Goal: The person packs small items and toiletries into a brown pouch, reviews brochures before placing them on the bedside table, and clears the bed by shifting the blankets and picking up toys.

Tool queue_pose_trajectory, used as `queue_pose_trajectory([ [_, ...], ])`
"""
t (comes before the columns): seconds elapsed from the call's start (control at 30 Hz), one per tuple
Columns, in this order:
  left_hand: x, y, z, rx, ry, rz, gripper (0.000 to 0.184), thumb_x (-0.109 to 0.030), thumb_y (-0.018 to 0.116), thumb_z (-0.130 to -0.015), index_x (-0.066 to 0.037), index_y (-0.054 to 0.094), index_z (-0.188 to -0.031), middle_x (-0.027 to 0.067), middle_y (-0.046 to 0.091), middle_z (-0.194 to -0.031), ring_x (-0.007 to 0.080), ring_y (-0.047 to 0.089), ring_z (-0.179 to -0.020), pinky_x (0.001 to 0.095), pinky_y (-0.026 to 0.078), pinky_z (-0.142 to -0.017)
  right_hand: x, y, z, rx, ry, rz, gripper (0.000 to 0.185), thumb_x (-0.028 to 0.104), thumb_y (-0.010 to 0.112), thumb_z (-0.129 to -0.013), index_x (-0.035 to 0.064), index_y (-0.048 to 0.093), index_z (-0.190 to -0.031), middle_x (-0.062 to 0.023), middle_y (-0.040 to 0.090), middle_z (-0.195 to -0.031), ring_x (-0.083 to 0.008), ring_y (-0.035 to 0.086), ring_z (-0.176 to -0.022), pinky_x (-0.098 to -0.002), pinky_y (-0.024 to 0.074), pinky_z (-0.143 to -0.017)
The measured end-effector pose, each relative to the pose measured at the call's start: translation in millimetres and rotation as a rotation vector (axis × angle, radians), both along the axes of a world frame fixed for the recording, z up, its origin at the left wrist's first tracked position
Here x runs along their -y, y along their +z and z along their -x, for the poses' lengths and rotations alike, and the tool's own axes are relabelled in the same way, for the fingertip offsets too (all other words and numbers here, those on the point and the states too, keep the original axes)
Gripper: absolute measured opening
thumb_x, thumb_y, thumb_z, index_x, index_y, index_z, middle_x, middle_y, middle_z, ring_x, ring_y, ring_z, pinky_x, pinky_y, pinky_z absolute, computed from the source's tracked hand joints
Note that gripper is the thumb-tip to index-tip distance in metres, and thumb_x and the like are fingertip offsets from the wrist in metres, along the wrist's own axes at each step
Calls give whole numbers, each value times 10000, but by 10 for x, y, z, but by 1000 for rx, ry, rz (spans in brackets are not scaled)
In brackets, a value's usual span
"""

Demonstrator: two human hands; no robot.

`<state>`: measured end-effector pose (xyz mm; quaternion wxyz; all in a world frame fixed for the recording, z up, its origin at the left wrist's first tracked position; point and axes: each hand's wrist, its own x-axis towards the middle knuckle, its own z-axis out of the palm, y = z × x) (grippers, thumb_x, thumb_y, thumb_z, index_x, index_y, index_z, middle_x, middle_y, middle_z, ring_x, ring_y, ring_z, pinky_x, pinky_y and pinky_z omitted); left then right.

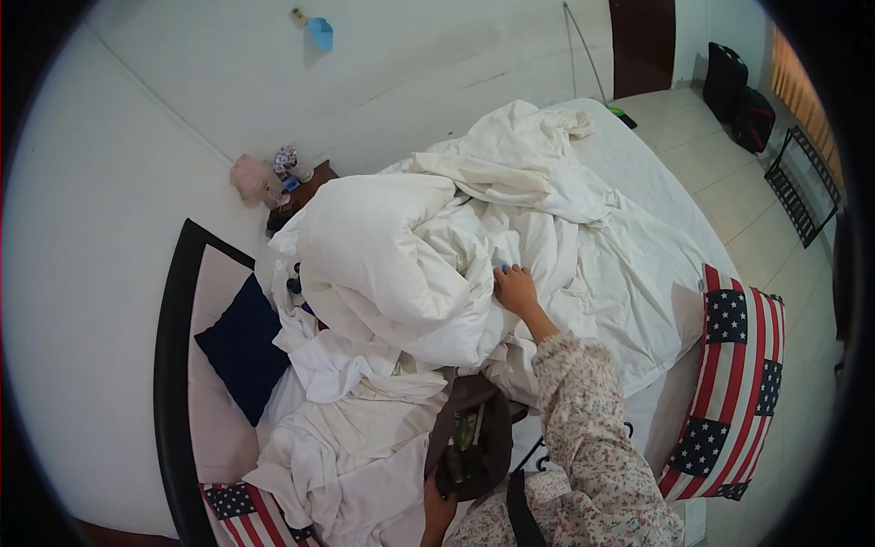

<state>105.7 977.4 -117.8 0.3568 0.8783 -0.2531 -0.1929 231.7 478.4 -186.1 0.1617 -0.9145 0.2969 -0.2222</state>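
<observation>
Looked down into a bedroom with a long white wall (456, 64) and a floor (720, 173) of pale tiles. Saw in the middle a wide bed (670, 205), covered for the greater part with rumpled white sheets (620, 283). Noticed on top of them a thick white duvet (383, 246), gathered into a high bundle. Found at the left end of the bed a headboard (173, 365) with a black frame and pale padding. Saw farther away, at the upper right, a dark door (643, 46) and a black rack (802, 187). Observed near the right end of the bed a large pillow (729, 383) with red and white stripes and with stars on dark squares. Saw also a navy cushion (244, 346), leaning by the headboard.

Had the right arm, in a floral sleeve (583, 401), extended over the bed. Held close to the body, just beside the crumpled sheets, a dark brown bag (497, 438) with open mouth. Had the fingers of the left hand (440, 509) clamped on its lower rim, partly hidden from view. Touched with the right hand (517, 287) the white bedding beside the bundle, with fingers bent; could not tell whether pinching or only resting. Saw inside the bag a small green item (465, 430), too dim to identify.
</observation>
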Motion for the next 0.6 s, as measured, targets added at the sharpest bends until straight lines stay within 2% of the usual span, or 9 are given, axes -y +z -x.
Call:
queue_pose_trajectory([
  [0.07, -7, -54, -5, 7, 18, -10, 735, 8, 615, -696, 12, 369, -1389, 266, 465, -1317, 400, 427, -1272, 417, 337, -1081, -84, -28, 178, 186, 16, -93, 170, 224, 637, -843, 99, 613, -955, -100, 653, -831, -305, 604, -892, -420, 459, -754],
  [0.17, -38, -119, -6, 34, 10, 20, 735, 12, 612, -692, 6, 377, -1387, 262, 470, -1313, 399, 427, -1274, 418, 333, -1083, -409, 233, 616, 438, -29, -373, 168, 170, 682, -828, 50, 601, -913, -133, 652, -812, -337, 608, -835, -408, 470, -704],
  [0.2, -44, -129, 13, 46, 7, 39, 734, 13, 611, -690, 4, 380, -1387, 261, 472, -1312, 399, 427, -1275, 418, 332, -1084, -510, 216, 735, 532, -83, -421, 191, 191, 693, -844, 28, 597, -869, -150, 654, -797, -307, 627, -747, -380, 473, -658],
  [0.3, -6, -68, 31, 57, 8, 20, 732, 15, 612, -688, 5, 386, -1385, 255, 471, -1321, 395, 426, -1280, 418, 329, -1087, -991, 572, 1208, 662, -221, -542, 191, 196, 688, -868, 25, 603, -880, -128, 650, -760, -222, 606, -644, -326, 465, -617],
  [0.4, -41, -158, 58, 14, 22, 121, 744, 9, 618, -686, 2, 379, -1391, 256, 465, -1332, 394, 420, -1284, 417, 319, -1096, -1561, 1162, 1571, 688, -104, -623, 184, 196, 685, -880, 27, 613, -882, -87, 628, -711, -137, 547, -611, -274, 437, -592],
  [0.43, -47, -137, 72, 17, 24, 83, 747, 5, 621, -685, 2, 377, -1391, 257, 464, -1334, 395, 420, -1284, 414, 318, -1097, -1748, 1329, 1678, 633, -64, -646, 165, 179, 689, -876, 29, 623, -893, -62, 618, -693, -120, 510, -603, -271, 432, -587],
  [0.5, -15, -73, 78, 25, 26, 16, 753, -5, 627, -682, 2, 374, -1392, 259, 462, -1338, 396, 419, -1284, 407, 317, -1099, -2078, 1623, 1879, 558, 78, -803, 151, 175, 689, -878, 33, 637, -890, -58, 627, -704, -118, 519, -602, -283, 429, -576],
  [0.6, -11, -33, 179, -5, 58, 47, 754, -16, 625, -681, 3, 372, -1391, 258, 454, -1339, 399, 426, -1274, 398, 321, -1097, -2474, 1781, 2038, 584, 392, -752, 241, 258, 691, -875, 56, 644, -998, -66, 626, -692, -158, 563, -583, -323, 438, -558],
])
